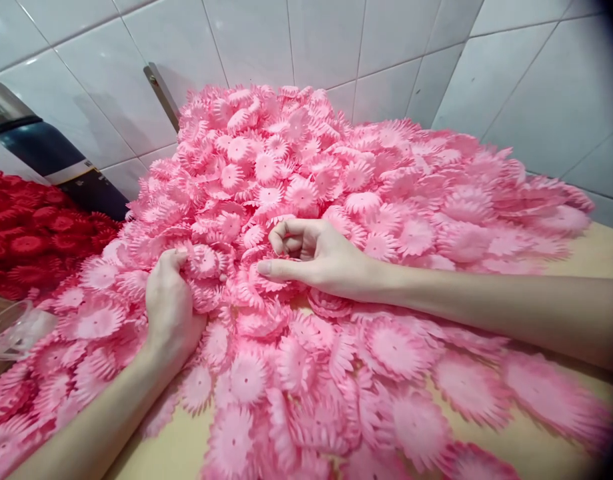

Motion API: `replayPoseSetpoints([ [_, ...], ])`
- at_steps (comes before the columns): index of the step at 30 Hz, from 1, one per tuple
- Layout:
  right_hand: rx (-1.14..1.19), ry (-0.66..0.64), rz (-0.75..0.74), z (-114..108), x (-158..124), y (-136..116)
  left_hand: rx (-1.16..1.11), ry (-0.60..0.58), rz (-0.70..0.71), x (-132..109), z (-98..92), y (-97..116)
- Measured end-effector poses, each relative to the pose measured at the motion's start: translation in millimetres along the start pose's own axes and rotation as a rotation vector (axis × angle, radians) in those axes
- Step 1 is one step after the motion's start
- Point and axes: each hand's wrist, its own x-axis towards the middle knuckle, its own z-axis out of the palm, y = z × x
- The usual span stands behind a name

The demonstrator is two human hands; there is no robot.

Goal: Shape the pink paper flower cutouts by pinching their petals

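Note:
A big heap of pink artificial flower pieces (pixel 301 193), round with fringed edges and many with a small centre hole, spreads under and around both hands. On the left of the heap, my left hand (pixel 170 310) is closed around a small bunch of pink flower pieces (pixel 205 261); its thumb shows on top, while most of its fingers are hidden under petals. My right hand (pixel 319 257) is over the middle of the heap, its fingers curled and its thumb stretched out low against the petals. A gap shows between that thumb and the index finger, with nothing visible in it.
A pile of red flower pieces (pixel 31 233) lies at the left. Behind it a dark blue bottle (pixel 61 153) with a metal cap leans in view. A clear plastic container (pixel 19 330) is at the left edge. White wall tiles (pixel 256 40) and a metal strip (pixel 161 93) stand behind the heap.

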Motion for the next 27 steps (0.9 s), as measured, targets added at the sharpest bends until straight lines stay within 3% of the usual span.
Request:
replayPoseSetpoints([
  [1,-0.001,-0.003,-0.006,-0.4,0.0,0.8,-0.090,0.082,-0.074,1.0,0.9,0.7],
  [3,0.012,-0.026,-0.035,-0.8,0.5,2.7,-0.170,0.090,-0.112,0.4,2.3,2.4],
  [6,0.025,-0.061,-0.056,-0.4,1.5,4.1,-0.160,0.041,-0.015,-3.4,1.9,2.0],
  [11,0.022,-0.057,0.011,1.2,0.1,0.3,-0.009,-0.205,0.287,-9.1,-4.3,1.2],
  [14,0.030,-0.077,-0.005,1.3,-1.2,-1.1,0.122,-0.358,0.395,-12.7,-5.0,6.5],
  [18,0.009,-0.072,-0.032,0.4,-0.9,0.4,0.307,-0.495,0.409,-15.3,-2.6,12.4],
  [27,0.061,-0.142,-0.062,1.3,0.8,3.6,0.349,-0.549,0.367,-13.8,-2.3,11.5],
])
